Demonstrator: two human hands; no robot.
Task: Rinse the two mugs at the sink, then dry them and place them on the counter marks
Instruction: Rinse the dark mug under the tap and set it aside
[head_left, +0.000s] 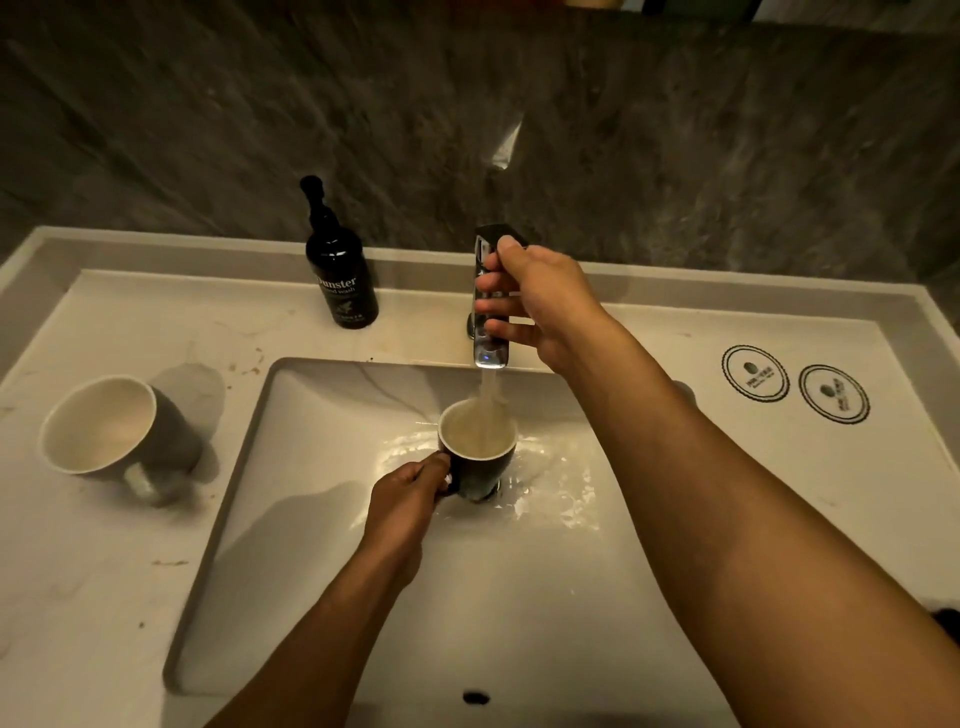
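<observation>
A dark mug with a white inside (480, 457) stands upright in the white sink basin (322, 519), under the running tap. My left hand (410, 493) grips its handle. Water streams from the chrome faucet (489, 343) into the mug, which is nearly full. My right hand (535, 301) is curled round the faucet's top lever. A second dark mug (111, 428) rests tilted on the counter left of the basin, its handle toward me. Two round printed marks (756, 373) (834, 394) lie on the counter at the right.
A black hand-wash pump bottle (337, 270) stands behind the basin at the left of the faucet. A dark stone wall rises behind the counter's raised rim (208, 244). Water is pooling around the drain. An overflow slot (475, 697) sits in the basin's near wall.
</observation>
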